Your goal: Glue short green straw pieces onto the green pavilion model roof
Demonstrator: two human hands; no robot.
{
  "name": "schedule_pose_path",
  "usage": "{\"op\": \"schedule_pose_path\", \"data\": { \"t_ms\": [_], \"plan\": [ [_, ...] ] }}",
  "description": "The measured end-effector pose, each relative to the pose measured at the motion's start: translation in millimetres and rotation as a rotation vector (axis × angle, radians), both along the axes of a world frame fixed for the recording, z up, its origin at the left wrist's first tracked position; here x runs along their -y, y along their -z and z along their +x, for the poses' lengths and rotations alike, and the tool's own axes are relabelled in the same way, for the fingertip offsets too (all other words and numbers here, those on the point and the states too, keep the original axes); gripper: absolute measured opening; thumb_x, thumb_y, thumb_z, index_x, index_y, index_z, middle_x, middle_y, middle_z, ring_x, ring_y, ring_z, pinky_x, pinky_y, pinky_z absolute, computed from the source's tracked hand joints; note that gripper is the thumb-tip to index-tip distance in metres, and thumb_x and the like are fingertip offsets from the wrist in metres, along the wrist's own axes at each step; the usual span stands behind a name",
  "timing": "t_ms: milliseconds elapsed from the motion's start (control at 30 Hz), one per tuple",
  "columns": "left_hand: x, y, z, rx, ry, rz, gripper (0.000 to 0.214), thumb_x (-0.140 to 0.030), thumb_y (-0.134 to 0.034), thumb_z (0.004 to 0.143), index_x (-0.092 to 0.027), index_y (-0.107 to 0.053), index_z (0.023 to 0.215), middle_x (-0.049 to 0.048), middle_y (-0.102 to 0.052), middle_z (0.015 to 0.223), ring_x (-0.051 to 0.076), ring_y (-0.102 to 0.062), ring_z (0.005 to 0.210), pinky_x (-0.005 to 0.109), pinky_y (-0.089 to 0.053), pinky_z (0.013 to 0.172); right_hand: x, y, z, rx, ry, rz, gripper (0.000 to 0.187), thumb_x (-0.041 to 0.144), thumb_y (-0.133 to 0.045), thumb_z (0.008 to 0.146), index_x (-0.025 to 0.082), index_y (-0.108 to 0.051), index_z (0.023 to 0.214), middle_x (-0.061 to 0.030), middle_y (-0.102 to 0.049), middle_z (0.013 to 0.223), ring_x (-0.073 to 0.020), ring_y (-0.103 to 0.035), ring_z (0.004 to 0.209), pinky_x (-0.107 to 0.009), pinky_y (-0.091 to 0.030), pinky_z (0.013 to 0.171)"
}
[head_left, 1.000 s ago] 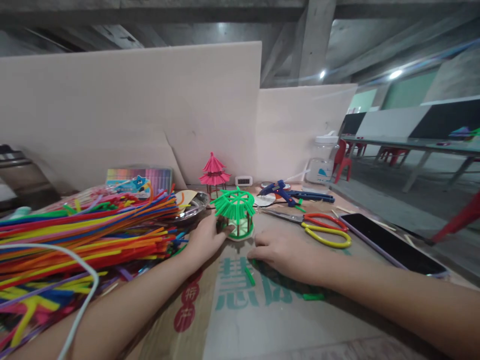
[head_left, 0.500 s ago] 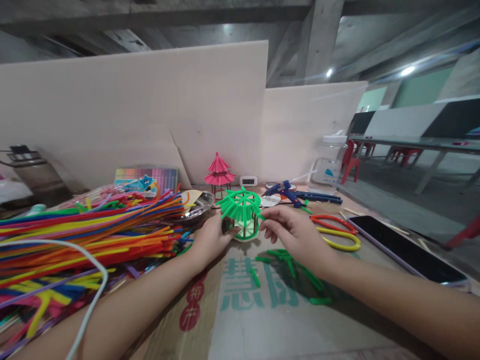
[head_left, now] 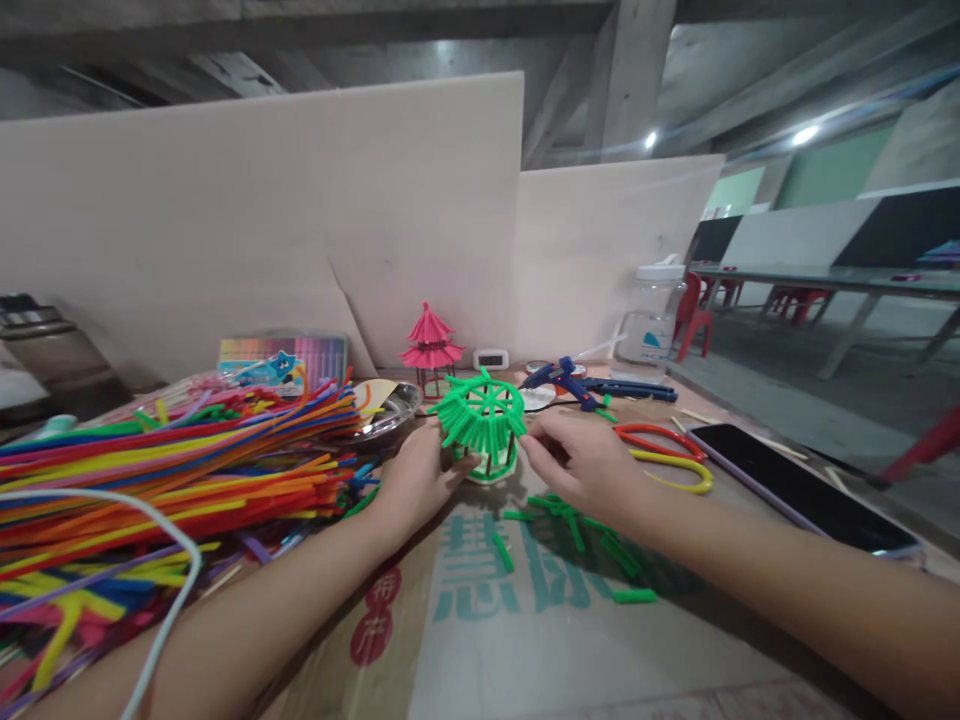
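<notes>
A small pavilion model point(head_left: 480, 415) stands upright in the middle, with a ring-shaped roof of green pipe-cleaner pieces, brown posts and a pale round base edged in green. My left hand point(head_left: 421, 478) is closed on its left side, with the thumb at the base. At the roof's right edge, my right hand point(head_left: 581, 462) pinches a short green pipe-cleaner piece point(head_left: 523, 432), mostly hidden by the fingertips. Loose green pieces point(head_left: 576, 528) lie on the cardboard below my right hand. Behind the model is a finished-looking pink pagoda point(head_left: 432, 340).
Bundles of coloured pipe cleaners point(head_left: 180, 470) and a white cable point(head_left: 187, 580) fill the left. A blue glue gun point(head_left: 559, 378), orange-and-yellow-handled scissors point(head_left: 675, 470), a phone point(head_left: 795, 490) and a clear bottle point(head_left: 654, 325) are on the right. A marker set point(head_left: 285, 358) stands behind.
My right fingertips have come in closer to the roof, bringing the green piece against its right edge. My left hand keeps its hold. The view has shifted slightly.
</notes>
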State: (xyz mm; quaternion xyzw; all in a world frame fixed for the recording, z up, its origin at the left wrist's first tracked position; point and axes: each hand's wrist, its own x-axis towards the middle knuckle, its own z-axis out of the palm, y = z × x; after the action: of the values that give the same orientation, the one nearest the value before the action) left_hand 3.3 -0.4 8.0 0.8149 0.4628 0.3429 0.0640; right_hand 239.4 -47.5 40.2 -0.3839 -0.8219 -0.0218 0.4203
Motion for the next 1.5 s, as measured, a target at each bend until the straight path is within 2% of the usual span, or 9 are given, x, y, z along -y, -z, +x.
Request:
{"op": "schedule_pose_path", "data": {
  "t_ms": [133,500,667,1067,1267,1433,1500],
  "plan": [
    [0.6,-1.3,-0.1,-0.046,0.040,0.000,0.036,-0.041,-0.062,0.090,-0.021,-0.064,0.120,0.0114,-0.068,0.123,0.030,-0.061,0.118,0.045,-0.048,0.104,-0.4,0.5,-0.2,0.051,0.016,0.037,0.022,0.023,-0.053,0.093,0.021,-0.049,0.072,0.0029,-0.050,0.061,-0.0125,-0.045,0.056,-0.026,-0.029,0.058],
    [1.6,-0.8,0.0,-0.054,0.051,0.018,0.032,-0.041,-0.061,0.090,-0.020,-0.067,0.114,0.0125,-0.068,0.124,0.031,-0.060,0.121,0.047,-0.046,0.108,-0.9,-2.3,-3.6,0.107,0.066,0.021,0.025,0.024,-0.050,0.093,0.022,-0.043,0.068,0.0027,-0.048,0.059,-0.0132,-0.044,0.056,-0.027,-0.026,0.057],
    [2.0,-1.5,0.5,-0.047,0.061,0.002,0.036,-0.041,-0.062,0.090,-0.021,-0.066,0.119,0.0124,-0.066,0.128,0.031,-0.059,0.124,0.046,-0.045,0.109,0.1,-2.9,-4.9,0.100,0.074,0.009,0.025,0.024,-0.050,0.092,0.022,-0.043,0.068,0.0028,-0.048,0.059,-0.0130,-0.044,0.055,-0.027,-0.025,0.057],
    [3.5,-3.1,1.6,-0.046,0.044,-0.006,0.036,-0.041,-0.061,0.090,-0.021,-0.065,0.120,0.0123,-0.066,0.128,0.031,-0.058,0.125,0.047,-0.044,0.111,-2.0,-1.6,-3.8,0.094,0.116,0.021,0.026,0.025,-0.050,0.093,0.022,-0.047,0.068,0.0021,-0.051,0.059,-0.0137,-0.045,0.054,-0.027,-0.026,0.056],
    [2.2,-1.9,1.3,-0.041,0.073,0.014,0.034,-0.042,-0.060,0.091,-0.020,-0.066,0.116,0.0134,-0.066,0.127,0.031,-0.059,0.123,0.048,-0.044,0.110,-2.0,-0.7,-4.1,0.178,0.112,0.066,0.026,0.027,-0.049,0.096,0.021,-0.051,0.070,0.0009,-0.054,0.060,-0.0146,-0.047,0.055,-0.028,-0.026,0.056],
    [2.0,-2.0,0.5,-0.037,0.043,-0.008,0.031,-0.040,-0.062,0.088,-0.021,-0.067,0.112,0.0119,-0.069,0.121,0.031,-0.060,0.121,0.047,-0.046,0.109,0.2,-0.4,0.4,0.180,0.042,0.102,0.027,0.033,-0.050,0.098,0.020,-0.055,0.075,0.0001,-0.057,0.063,-0.0150,-0.050,0.057,-0.028,-0.030,0.057],
    [2.4,-2.3,0.2,-0.037,0.044,-0.017,0.030,-0.039,-0.063,0.088,-0.021,-0.068,0.111,0.0112,-0.069,0.119,0.031,-0.060,0.120,0.047,-0.046,0.108,0.0,-3.1,4.2,0.136,0.008,0.143,0.023,0.035,-0.052,0.098,0.019,-0.059,0.084,0.0004,-0.057,0.064,-0.0150,-0.051,0.057,-0.028,-0.034,0.058]
  ]
}}
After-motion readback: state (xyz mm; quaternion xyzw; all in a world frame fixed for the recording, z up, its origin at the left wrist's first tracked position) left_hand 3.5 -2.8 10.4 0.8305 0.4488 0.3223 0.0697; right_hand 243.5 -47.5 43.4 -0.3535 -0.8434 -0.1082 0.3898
